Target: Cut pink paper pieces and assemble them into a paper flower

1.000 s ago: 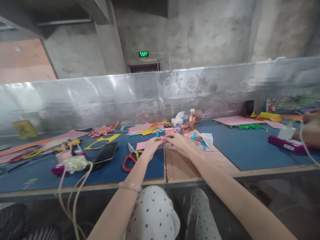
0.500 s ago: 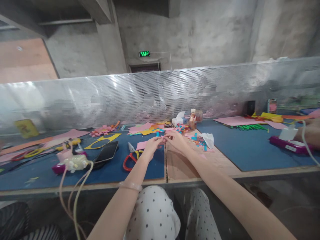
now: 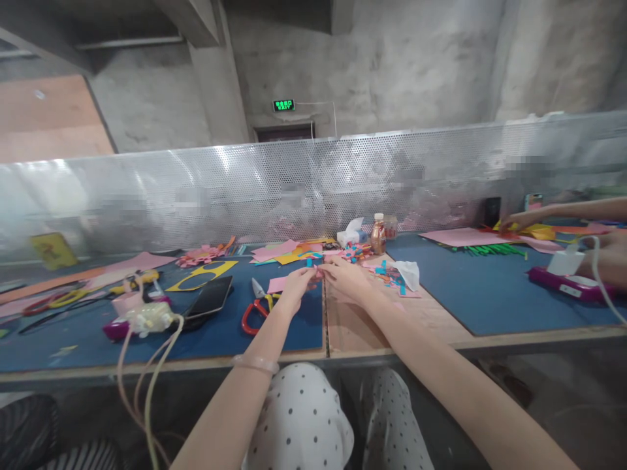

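Over the seam between the blue mat [image 3: 304, 333] and the wooden board [image 3: 392, 333], my hands meet at their fingertips. My left hand [image 3: 295, 288] pinches a small pink piece [image 3: 317, 269], mostly covered by the fingers. Closed at the same piece are the fingertips of my right hand [image 3: 347, 277]. Left of my left hand lie scissors with red handles [image 3: 253, 318], partly over a yellow-handled tool. A pink square [image 3: 277, 284] is beside the blades. Blue, pink and orange scraps [image 3: 390, 279] and a crumpled tissue [image 3: 408, 274] lie right of my right hand.
A phone [image 3: 210, 297] and a purple power strip with cables [image 3: 117, 329] lie to the left. A bottle [image 3: 378, 234] and a tissue pack [image 3: 351, 235] stand behind. A co-worker's hand [image 3: 512, 220] is at yellow sheets on the right. A perforated metal screen [image 3: 245, 189] borders the table.
A co-worker's arm has come in from the right, over the yellow sheets. My fingers have shifted slightly around the pink piece; my arms are nearly still.
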